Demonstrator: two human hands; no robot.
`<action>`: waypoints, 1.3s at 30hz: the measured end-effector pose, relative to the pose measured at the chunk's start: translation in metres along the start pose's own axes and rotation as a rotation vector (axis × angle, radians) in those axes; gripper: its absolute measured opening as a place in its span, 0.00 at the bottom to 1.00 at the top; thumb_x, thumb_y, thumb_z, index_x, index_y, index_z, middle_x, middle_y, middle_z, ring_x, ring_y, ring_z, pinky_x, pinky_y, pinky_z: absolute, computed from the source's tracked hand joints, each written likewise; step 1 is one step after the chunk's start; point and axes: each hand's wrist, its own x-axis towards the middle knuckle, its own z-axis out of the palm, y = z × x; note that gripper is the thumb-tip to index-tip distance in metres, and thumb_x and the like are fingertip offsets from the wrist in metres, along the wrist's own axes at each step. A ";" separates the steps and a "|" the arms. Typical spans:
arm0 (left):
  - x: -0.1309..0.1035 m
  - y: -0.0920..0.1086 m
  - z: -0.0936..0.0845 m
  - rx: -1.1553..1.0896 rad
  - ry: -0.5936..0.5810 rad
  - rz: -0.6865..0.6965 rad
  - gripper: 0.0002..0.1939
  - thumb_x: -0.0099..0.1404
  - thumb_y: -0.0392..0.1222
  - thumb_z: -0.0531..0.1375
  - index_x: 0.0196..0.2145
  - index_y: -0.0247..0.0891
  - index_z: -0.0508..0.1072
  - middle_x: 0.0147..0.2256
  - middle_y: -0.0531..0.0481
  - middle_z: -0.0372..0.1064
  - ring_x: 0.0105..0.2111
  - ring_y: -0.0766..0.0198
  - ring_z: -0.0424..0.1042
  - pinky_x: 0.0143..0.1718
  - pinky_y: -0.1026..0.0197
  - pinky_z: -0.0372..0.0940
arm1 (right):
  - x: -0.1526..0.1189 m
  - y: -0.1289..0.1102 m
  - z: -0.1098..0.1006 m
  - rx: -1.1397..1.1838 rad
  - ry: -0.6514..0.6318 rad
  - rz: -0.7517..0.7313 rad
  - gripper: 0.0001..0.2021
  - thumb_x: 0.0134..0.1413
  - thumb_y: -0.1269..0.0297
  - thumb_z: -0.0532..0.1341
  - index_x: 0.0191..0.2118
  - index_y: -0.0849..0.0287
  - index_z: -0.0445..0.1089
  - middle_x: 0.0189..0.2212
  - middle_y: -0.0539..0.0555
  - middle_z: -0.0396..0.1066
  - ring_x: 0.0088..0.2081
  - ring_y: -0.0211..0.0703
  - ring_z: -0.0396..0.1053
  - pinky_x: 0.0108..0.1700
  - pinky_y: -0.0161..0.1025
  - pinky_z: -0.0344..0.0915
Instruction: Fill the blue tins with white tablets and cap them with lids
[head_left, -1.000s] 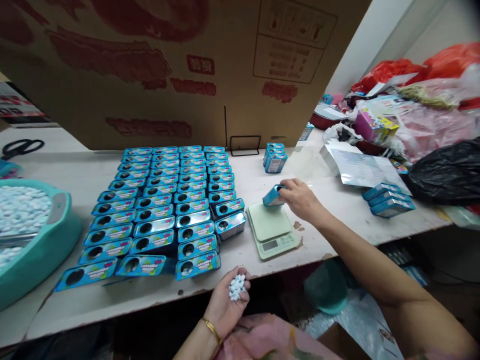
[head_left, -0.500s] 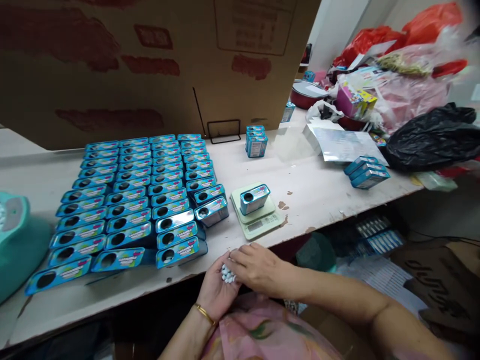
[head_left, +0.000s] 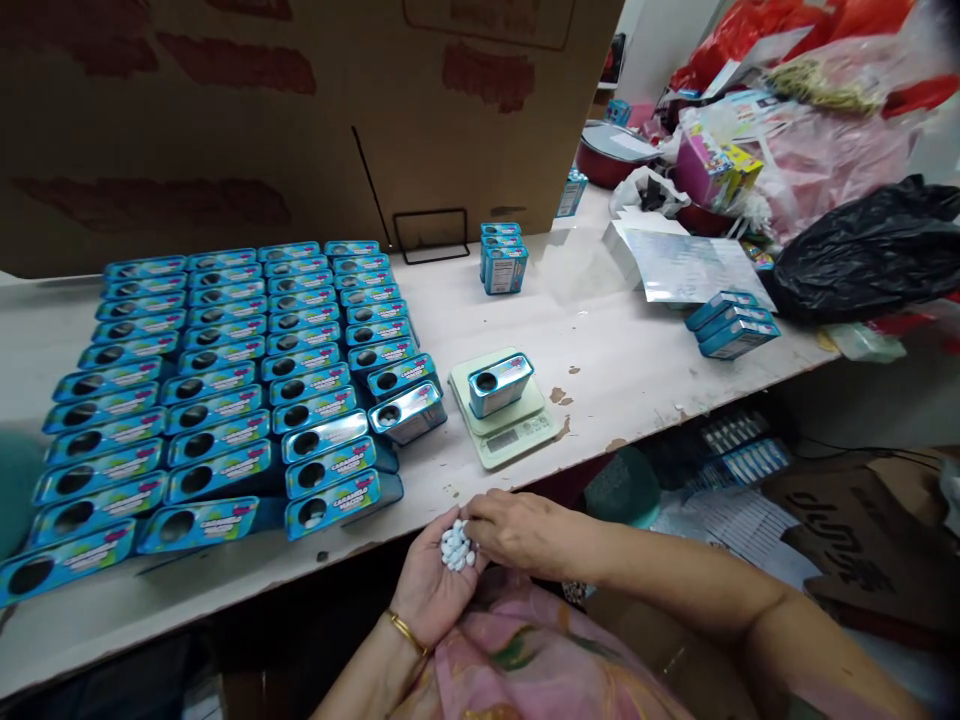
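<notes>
My left hand (head_left: 435, 578) is cupped palm up below the table edge, holding a small heap of pale candies (head_left: 457, 547). Fingers bent, my right hand (head_left: 517, 532) touches the heap from the right; its fingertips are partly hidden, so whether a candy is pinched there does not show. Just beyond my hands, a pale green kitchen scale (head_left: 517, 432) carries one blue candy tin (head_left: 501, 388) with a round hole in its top. Rows of similar blue tins (head_left: 225, 410) stand to the left, some with pale candies showing in their holes.
A large cardboard box (head_left: 300, 130) stands behind the tins. Small groups of blue tins (head_left: 504, 265) are at the back and right. A silvery sheet (head_left: 690, 265), a black plastic bag (head_left: 862, 250) and a pile of pink bags (head_left: 832, 170) lie right. A teal container (head_left: 19, 490) is cut off left.
My right hand has shifted slightly right, leaving more of the candies in my left palm uncovered. The camera view has turned a little, moving the tins leftward in the picture.
</notes>
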 end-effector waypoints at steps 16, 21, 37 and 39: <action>0.002 0.024 0.048 0.013 -0.081 0.106 0.11 0.60 0.32 0.47 0.25 0.30 0.67 0.23 0.48 0.68 0.24 0.69 0.68 0.28 0.64 0.67 | 0.011 0.028 -0.017 -0.035 0.186 0.020 0.08 0.56 0.72 0.47 0.38 0.64 0.61 0.37 0.57 0.61 0.40 0.40 0.60 0.39 0.36 0.62; 0.000 0.029 0.072 -0.025 -0.103 0.176 0.10 0.59 0.32 0.48 0.27 0.29 0.67 0.23 0.48 0.67 0.24 0.69 0.68 0.29 0.65 0.67 | 0.018 0.050 -0.039 0.012 0.310 -0.057 0.09 0.55 0.69 0.49 0.38 0.65 0.63 0.36 0.57 0.63 0.40 0.39 0.61 0.40 0.36 0.62; 0.001 0.032 0.073 -0.032 -0.124 0.195 0.12 0.56 0.33 0.51 0.37 0.24 0.68 0.39 0.33 0.68 0.44 0.52 0.66 0.40 0.55 0.66 | 0.030 0.094 -0.071 0.061 0.562 0.051 0.10 0.54 0.73 0.49 0.39 0.61 0.66 0.37 0.54 0.67 0.40 0.38 0.63 0.42 0.35 0.62; 0.002 0.030 0.070 -0.036 -0.151 0.190 0.10 0.57 0.32 0.51 0.34 0.25 0.69 0.36 0.35 0.70 0.41 0.54 0.68 0.39 0.55 0.66 | 0.024 0.080 -0.065 0.058 0.563 0.041 0.10 0.54 0.73 0.50 0.39 0.62 0.65 0.37 0.55 0.67 0.40 0.39 0.62 0.43 0.36 0.61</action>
